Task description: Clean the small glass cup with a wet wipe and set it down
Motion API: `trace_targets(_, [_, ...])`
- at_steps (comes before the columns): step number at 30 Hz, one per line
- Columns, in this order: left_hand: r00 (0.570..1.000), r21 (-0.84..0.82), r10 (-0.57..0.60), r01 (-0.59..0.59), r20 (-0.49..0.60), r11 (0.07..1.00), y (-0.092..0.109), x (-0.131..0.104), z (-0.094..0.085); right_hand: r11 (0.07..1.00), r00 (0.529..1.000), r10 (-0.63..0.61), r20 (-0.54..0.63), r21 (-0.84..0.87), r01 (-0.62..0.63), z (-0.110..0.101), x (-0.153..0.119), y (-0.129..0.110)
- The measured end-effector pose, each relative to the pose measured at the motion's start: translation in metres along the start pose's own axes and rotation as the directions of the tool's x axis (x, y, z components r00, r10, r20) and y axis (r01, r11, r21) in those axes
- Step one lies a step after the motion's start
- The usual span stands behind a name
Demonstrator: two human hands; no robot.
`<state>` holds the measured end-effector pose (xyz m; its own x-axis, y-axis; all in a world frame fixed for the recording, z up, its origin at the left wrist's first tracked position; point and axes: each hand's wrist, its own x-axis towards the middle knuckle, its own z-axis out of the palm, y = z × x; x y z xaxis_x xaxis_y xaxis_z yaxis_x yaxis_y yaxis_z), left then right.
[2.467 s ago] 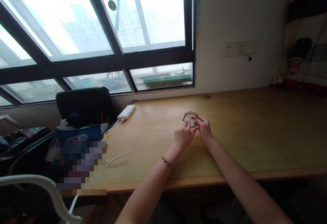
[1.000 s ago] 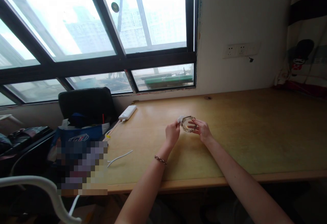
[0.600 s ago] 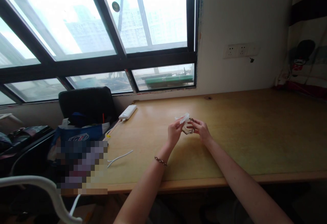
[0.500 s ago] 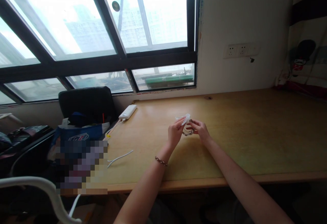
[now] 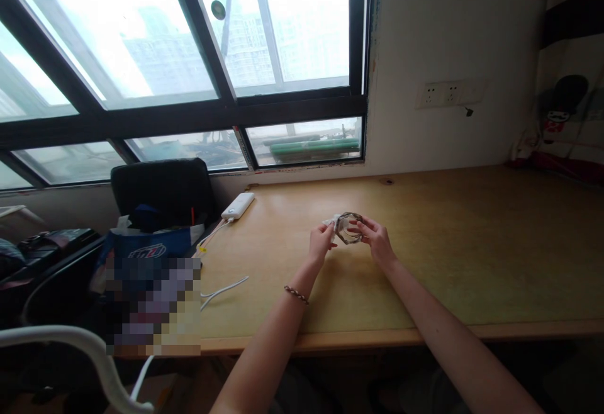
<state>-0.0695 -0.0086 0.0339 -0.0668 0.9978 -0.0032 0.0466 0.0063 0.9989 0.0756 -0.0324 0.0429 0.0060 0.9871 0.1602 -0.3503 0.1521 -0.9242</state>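
A round, dark-and-light ring-shaped object [image 5: 343,238], perhaps clear inside, is held up over the wooden table [image 5: 472,244]. My right hand [image 5: 375,238] grips its right side with bent fingers. On its left side my left hand [image 5: 322,241] pinches a crumpled white tissue or cloth [image 5: 330,221] against the rim. A braided bracelet [image 5: 296,294] circles my left wrist. What the ring is made of is too small to tell.
A white power bank [image 5: 238,206] with cables lies at the table's back left, and a white cable end [image 5: 224,289] nearer me. Left of the table are a black chair [image 5: 163,184] and a blue bag [image 5: 155,241]. Sockets [image 5: 438,94] are on the wall behind.
The ring has been turned to face me more and raised slightly. My left hand has moved down along its left side, and the white tissue has moved left and is more bunched.
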Motion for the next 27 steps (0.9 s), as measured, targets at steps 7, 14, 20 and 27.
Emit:
trace_targets(7, [0.924,-0.185,-0.262,0.319,0.279,0.929,-0.008,-0.004,0.009,0.969,0.999,0.047,-0.003,0.244,-0.045,-0.005,0.007,0.005])
trace_targets(14, [0.900,-0.242,-0.241,0.341,0.362,0.909,-0.005,-0.006,0.011,0.965,0.992,0.085,-0.090,0.254,-0.059,-0.013,0.013,0.012])
trace_targets(20, [0.927,-0.273,-0.134,0.238,0.351,0.932,-0.002,-0.010,0.012,0.986,0.987,0.135,-0.088,0.106,-0.125,-0.012,0.013,0.016])
trace_targets(27, [0.944,-0.367,-0.164,0.267,0.287,0.891,-0.013,-0.005,0.017,0.678,0.950,-0.281,-0.137,-0.729,0.096,-0.013,0.006,0.012])
